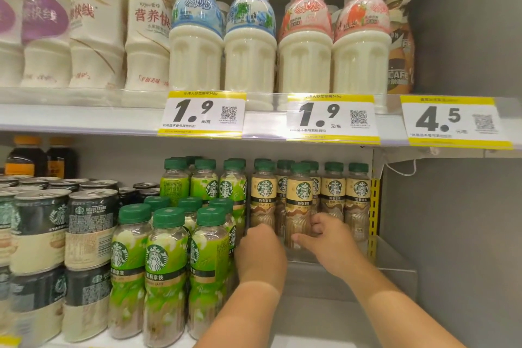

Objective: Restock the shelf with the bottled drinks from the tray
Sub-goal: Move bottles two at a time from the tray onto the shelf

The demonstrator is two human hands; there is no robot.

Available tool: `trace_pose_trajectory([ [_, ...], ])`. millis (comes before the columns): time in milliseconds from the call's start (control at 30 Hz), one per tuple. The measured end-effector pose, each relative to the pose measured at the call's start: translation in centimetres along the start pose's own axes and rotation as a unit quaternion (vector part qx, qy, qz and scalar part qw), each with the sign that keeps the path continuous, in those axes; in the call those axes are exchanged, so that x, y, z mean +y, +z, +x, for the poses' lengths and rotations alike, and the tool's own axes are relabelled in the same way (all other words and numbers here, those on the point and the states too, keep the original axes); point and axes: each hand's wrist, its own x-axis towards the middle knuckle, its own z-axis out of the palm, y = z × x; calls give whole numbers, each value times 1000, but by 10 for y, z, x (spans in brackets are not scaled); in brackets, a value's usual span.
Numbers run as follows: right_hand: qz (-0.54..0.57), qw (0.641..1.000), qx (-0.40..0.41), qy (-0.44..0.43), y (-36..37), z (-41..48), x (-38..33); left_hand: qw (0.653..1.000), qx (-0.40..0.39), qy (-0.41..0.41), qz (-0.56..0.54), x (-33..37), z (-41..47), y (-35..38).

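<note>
Several tan-labelled latte bottles with green caps [334, 192] stand at the back right of the lower shelf [316, 277]. One of them, the front tan latte bottle [300, 200], stands ahead of the row. My right hand [324, 237] wraps its fingers around the base of that bottle. My left hand [261, 251] reaches in just left of it, at the foot of another tan bottle [263, 195]; whether it grips that bottle is hidden by the back of the hand. The tray is not in view.
Green-labelled latte bottles [166, 263] fill the lower shelf to the left of my hands, with dark coffee cans [90, 229] beyond. A clear plastic divider [395, 260] and the grey cabinet wall [452, 206] bound the right. Milk drinks [250, 37] and price tags [202, 114] sit above.
</note>
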Motion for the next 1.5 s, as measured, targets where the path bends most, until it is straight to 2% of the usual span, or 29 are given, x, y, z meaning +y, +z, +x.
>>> trace_pose_trajectory([
  [400, -108, 993, 30, -24, 21, 4, -17, 1000, -16, -9, 5, 1, 2, -2],
  [600, -113, 993, 33, -20, 22, -1, -17, 998, -56, 6, -28, -2, -3, -10],
  [767, -163, 986, 0, -43, 6, -19, -17, 993, -66, 86, -55, -16, -17, -15],
  [900, -335, 938, -33, -78, -29, -37, -21, 983, -101, 156, 9, -24, -28, -22],
  [1067, -449, 888, -83, -58, -57, -62, -30, 954, -166, 237, 78, -31, -46, -32],
  [1233, -483, 868, -115, 1, -75, -103, -39, 914, -207, 317, 142, -44, -62, -44],
  [1367, -496, 865, -80, -8, -81, -151, -51, 898, -224, 349, 145, -51, -73, -57],
  [1500, -506, 861, -51, -22, -78, -205, -66, 882, -201, 407, 129, -70, -95, -71],
])
